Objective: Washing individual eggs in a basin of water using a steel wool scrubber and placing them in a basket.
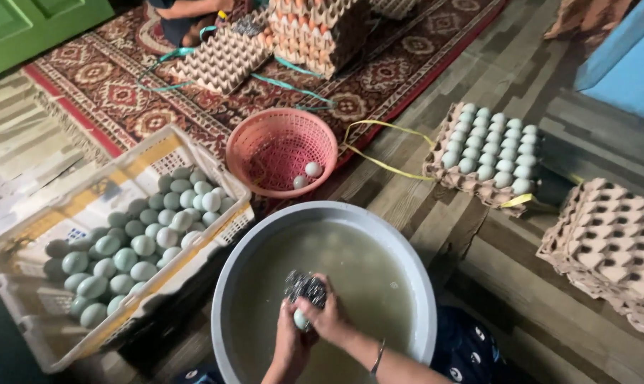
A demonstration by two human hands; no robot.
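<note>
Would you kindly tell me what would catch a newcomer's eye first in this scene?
The big grey basin of cloudy water at the bottom centre draws the eye first; over it the left hand holds a pale egg while the right hand presses a dark scouring pad to it. To the left a white crate brims with pale green eggs, and behind the basin sits a pink basket holding two eggs.

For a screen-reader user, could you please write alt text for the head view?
Two bare hands, left hand and right hand, scrub a pale egg with a dark scouring pad over a round grey basin of cloudy water. A white plastic crate of pale green eggs sits left, a pink basket beyond.
</note>
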